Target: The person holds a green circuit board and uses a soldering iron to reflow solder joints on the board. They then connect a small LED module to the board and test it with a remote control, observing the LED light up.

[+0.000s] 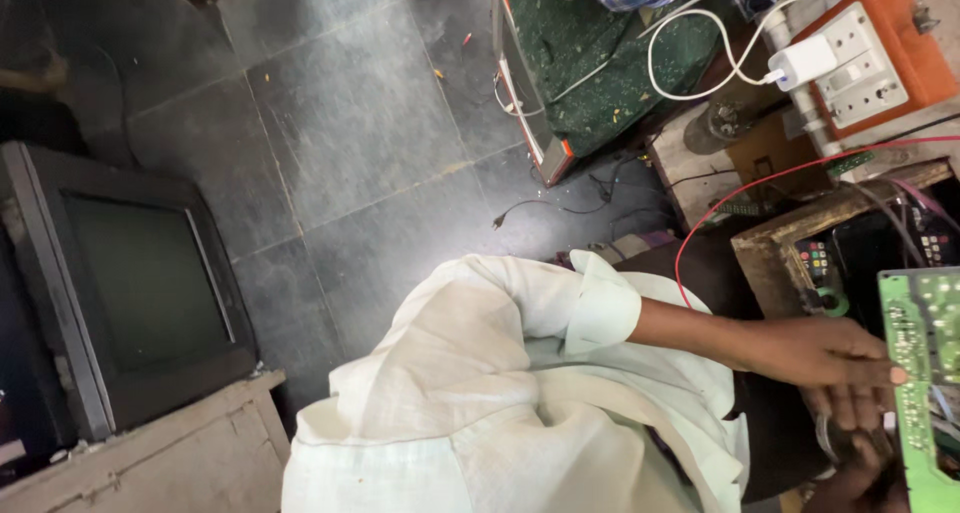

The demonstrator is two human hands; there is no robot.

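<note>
My left hand (825, 351) reaches out to the right from a white cuffed sleeve (600, 308). Its thumb and fingers pinch the near edge of a green circuit board (925, 373) at the right border of the view. Only part of my right hand (855, 473) shows, low in the bottom right corner just under the board's edge. Whether it grips the board is hidden. The board is cut off by the frame.
An old dark television (130, 283) sits on a wooden crate (180, 453) at the left. An orange socket box (880, 58) with a white charger and cable lies top right. A wooden box (790, 243) holds remotes, and a red wire (740, 195) arcs over it. The floor is grey tile (360, 143).
</note>
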